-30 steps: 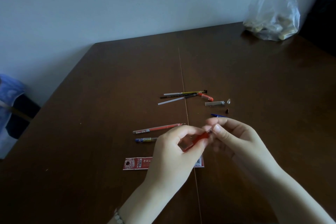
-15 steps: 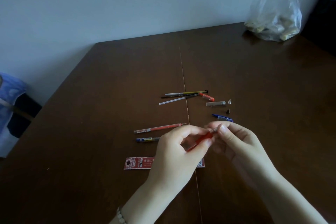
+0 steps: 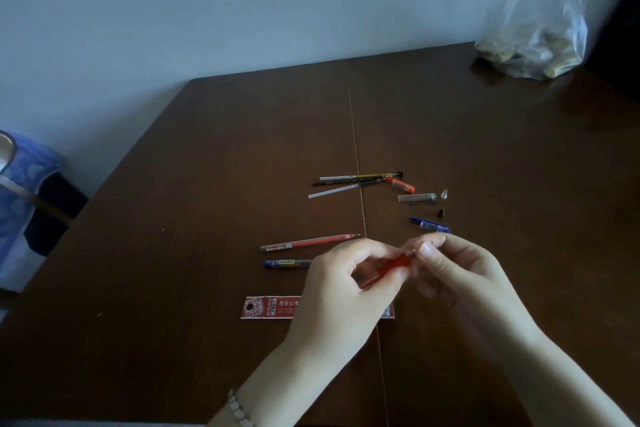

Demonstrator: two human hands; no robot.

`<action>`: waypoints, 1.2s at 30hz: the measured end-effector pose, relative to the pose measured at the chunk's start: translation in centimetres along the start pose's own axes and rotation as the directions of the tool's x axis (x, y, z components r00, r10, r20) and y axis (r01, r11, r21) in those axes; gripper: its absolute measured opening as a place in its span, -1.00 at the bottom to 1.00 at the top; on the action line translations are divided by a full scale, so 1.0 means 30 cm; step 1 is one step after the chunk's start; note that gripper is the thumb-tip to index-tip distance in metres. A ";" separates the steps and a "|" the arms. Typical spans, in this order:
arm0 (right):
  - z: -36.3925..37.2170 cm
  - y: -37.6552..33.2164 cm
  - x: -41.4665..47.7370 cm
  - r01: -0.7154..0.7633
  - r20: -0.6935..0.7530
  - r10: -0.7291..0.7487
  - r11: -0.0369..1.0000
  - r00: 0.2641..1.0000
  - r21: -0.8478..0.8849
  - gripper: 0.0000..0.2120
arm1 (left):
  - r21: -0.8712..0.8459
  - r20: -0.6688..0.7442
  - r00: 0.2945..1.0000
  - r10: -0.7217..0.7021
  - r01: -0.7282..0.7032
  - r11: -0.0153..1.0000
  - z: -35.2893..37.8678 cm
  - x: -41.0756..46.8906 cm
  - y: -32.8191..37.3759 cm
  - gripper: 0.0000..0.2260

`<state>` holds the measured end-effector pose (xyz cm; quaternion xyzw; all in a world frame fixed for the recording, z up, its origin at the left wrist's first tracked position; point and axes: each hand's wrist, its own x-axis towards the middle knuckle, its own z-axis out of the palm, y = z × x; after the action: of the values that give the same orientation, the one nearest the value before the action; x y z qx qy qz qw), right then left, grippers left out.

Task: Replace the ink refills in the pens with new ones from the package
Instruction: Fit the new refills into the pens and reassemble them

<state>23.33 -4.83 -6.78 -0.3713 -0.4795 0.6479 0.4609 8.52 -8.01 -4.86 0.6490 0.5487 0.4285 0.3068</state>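
My left hand (image 3: 341,291) holds a red pen barrel (image 3: 388,269) slanted up to the right. My right hand (image 3: 453,265) pinches the barrel's tip end with thumb and forefinger. On the dark brown table (image 3: 207,288) lie a red refill (image 3: 308,242) and a blue refill (image 3: 287,263) to the left of my hands. The red-and-white refill package (image 3: 268,307) lies flat under my left hand, partly hidden. Further back are loose refills (image 3: 349,181), a red cap (image 3: 401,184), a clear barrel (image 3: 416,198), two small tips (image 3: 443,203) and a blue cap (image 3: 429,225).
A clear plastic bag (image 3: 536,35) with pale lumps sits at the table's far right corner. A seam (image 3: 356,163) runs down the tabletop's middle. Off the left edge stands something draped in blue cloth (image 3: 20,191). A pale wall is behind.
My hands have shifted slightly to the right, uncovering the blue cap behind them. My right fingers have worked at the red barrel's tip. The items on the table have not moved.
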 end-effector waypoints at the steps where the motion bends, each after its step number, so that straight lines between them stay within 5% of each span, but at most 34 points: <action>1: -0.002 -0.003 -0.002 -0.004 0.014 0.004 1.000 1.000 0.014 -0.45 | 0.003 -0.009 1.000 0.002 -0.002 1.000 0.000 0.001 -0.003 -0.91; 21: -0.002 0.022 -0.005 -0.023 -0.033 0.022 0.999 0.999 -0.023 -0.45 | -0.039 -0.026 1.000 -0.005 0.004 0.999 0.017 -0.010 -0.007 -0.88; 24: 0.022 0.030 -0.007 -0.016 -0.158 0.019 1.000 0.987 0.025 -0.45 | 0.076 -0.084 0.988 0.129 -0.123 0.989 0.030 -0.007 -0.002 -0.85; 26: 0.043 0.030 -0.005 -0.021 -0.236 0.044 0.995 0.971 0.102 -0.62 | 0.190 -0.121 0.961 0.250 -0.225 0.956 0.044 0.003 -0.013 -0.81; 29: 0.071 0.023 0.012 -0.051 -0.311 0.137 0.962 0.940 0.269 -0.89 | 0.442 -0.136 0.894 0.426 -0.330 0.834 0.059 0.023 -0.044 -0.79; 32: 0.095 0.014 0.039 -0.085 -0.349 0.215 0.932 0.912 0.352 -0.89 | 0.613 -0.104 0.822 0.560 -0.390 0.687 0.051 0.045 -0.082 -0.79; 34: 0.113 -0.001 0.062 -0.134 -0.306 0.216 0.954 0.927 0.268 -0.88 | 0.578 -0.142 0.829 0.541 -0.374 0.725 0.027 0.059 -0.092 -0.80; 36: 0.115 -0.026 0.096 -0.186 -0.211 0.184 0.983 0.960 0.010 -0.84 | 0.469 -0.219 0.882 0.417 -0.279 0.838 -0.011 0.068 -0.080 -0.84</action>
<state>19.47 -2.96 -5.23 -0.4834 -0.3942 0.6425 0.4450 7.22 -5.55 -6.34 0.7134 0.5409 0.4452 -0.0168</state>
